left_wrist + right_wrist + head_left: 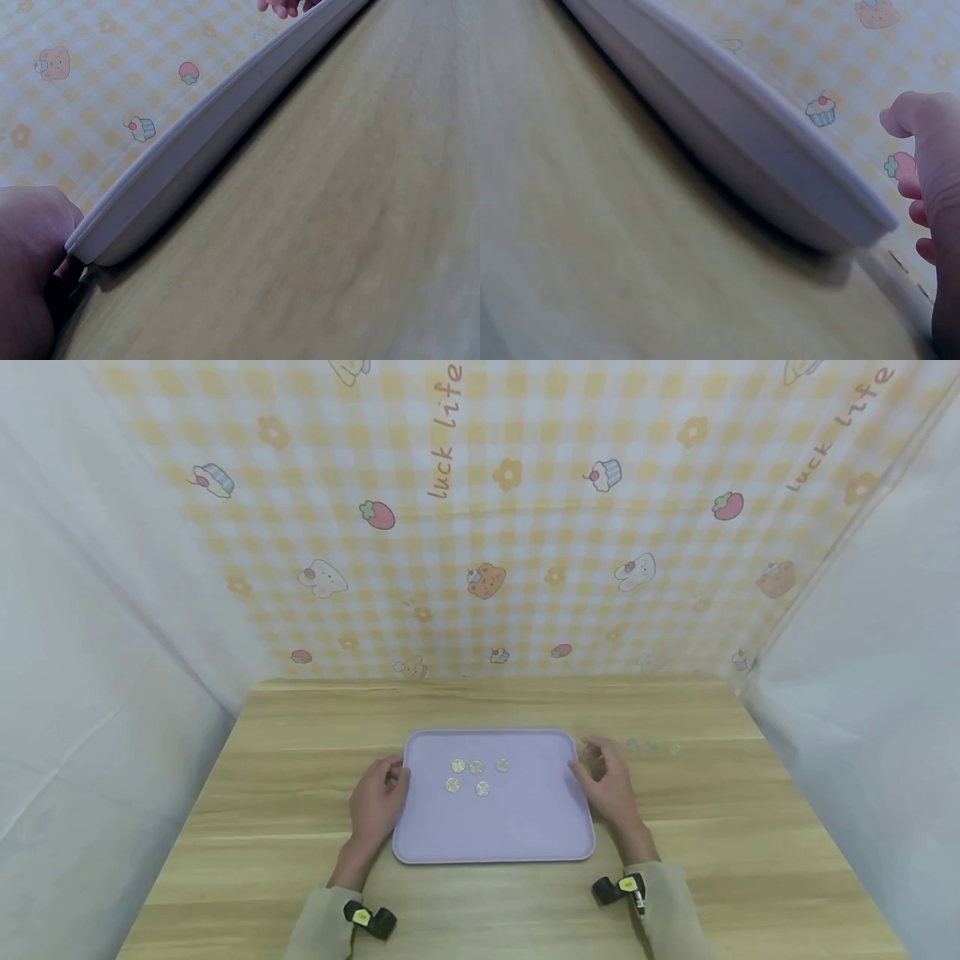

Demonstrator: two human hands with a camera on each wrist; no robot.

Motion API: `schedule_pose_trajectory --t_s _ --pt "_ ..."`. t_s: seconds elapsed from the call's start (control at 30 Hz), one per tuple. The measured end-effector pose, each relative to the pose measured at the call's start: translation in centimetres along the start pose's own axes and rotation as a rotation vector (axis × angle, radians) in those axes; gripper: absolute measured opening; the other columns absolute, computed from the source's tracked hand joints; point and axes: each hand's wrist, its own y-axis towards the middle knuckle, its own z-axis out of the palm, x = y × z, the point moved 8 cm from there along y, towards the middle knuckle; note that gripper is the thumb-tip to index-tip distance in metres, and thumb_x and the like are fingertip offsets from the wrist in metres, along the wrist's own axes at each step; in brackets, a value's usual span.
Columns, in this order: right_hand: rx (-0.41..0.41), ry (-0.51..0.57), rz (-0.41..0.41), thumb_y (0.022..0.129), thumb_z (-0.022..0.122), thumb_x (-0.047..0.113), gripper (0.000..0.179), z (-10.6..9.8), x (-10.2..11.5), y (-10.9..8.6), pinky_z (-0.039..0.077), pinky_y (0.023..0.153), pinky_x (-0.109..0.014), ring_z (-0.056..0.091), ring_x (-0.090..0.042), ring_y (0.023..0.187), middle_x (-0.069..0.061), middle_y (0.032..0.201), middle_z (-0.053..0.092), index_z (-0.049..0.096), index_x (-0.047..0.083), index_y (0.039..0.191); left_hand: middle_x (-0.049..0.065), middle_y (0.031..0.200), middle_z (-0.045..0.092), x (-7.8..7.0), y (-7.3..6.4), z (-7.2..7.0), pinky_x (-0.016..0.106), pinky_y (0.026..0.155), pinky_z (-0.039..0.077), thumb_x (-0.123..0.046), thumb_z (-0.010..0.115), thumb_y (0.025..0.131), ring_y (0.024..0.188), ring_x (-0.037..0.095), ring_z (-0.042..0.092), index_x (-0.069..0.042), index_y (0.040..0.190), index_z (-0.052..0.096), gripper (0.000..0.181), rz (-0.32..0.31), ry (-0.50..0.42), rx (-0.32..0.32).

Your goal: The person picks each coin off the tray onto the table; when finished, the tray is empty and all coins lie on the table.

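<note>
A lilac rectangular tray (525,827) lies on the wooden table, with several coins (482,788) grouped left of its middle. My left hand (377,797) grips the tray's left edge, thumb at the rim and the other fingers partly hidden. The left wrist view shows that hand (34,255) at the tray corner, fingertips reaching under the rim. On the other side my right hand (611,785) is beside the right edge, thumb near the rim. In the right wrist view this hand (941,165) stands apart from the tray wall, fingers loosely bent and holding nothing.
Three more coins (653,747) lie in a row on the table (285,827), beyond and right of the right hand. A yellow checked cloth (525,543) hangs behind the table. White sheets (862,652) close off both sides.
</note>
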Motion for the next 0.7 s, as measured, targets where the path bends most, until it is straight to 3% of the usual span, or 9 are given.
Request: schedule_pose_trajectory --t_s 0.17,0.43,0.7 --pt "0.02 -0.027 -0.061 0.082 0.077 0.011 0.044 0.9 0.7 -0.1 0.04 0.086 -0.033 0.053 -0.023 0.097 -0.013 0.103 0.062 0.061 0.0 0.121 0.003 0.089 0.07 0.1 -0.1 0.1 0.025 0.06 0.042 -0.02 0.067 0.093 0.067 0.012 0.055 -0.008 0.116 0.071 0.027 0.011 0.0 -0.005" --pt "-0.02 -0.089 -0.283 0.075 0.082 0.01 0.041 2.0 2.8 0.3 0.038 0.086 -0.034 0.056 -0.031 0.094 -0.012 0.094 0.068 0.067 -0.002 0.111 0.003 0.088 0.069 0.2 0.0 0.1 0.024 0.059 0.042 -0.02 0.067 0.092 0.066 0.011 0.054 -0.007 0.115 0.071 0.027 0.009 0.0 -0.002" --pt "0.06 -0.218 -0.266 0.075 0.084 0.02 0.038 3.7 4.3 0.9 0.038 0.088 -0.044 0.055 -0.03 0.096 -0.011 0.095 0.069 0.069 0.003 0.106 0.003 0.089 0.069 0.3 0.1 0.2 0.026 0.061 0.043 -0.022 0.066 0.093 0.068 0.013 0.055 -0.007 0.117 0.07 0.029 -0.002 0.002 0.013"
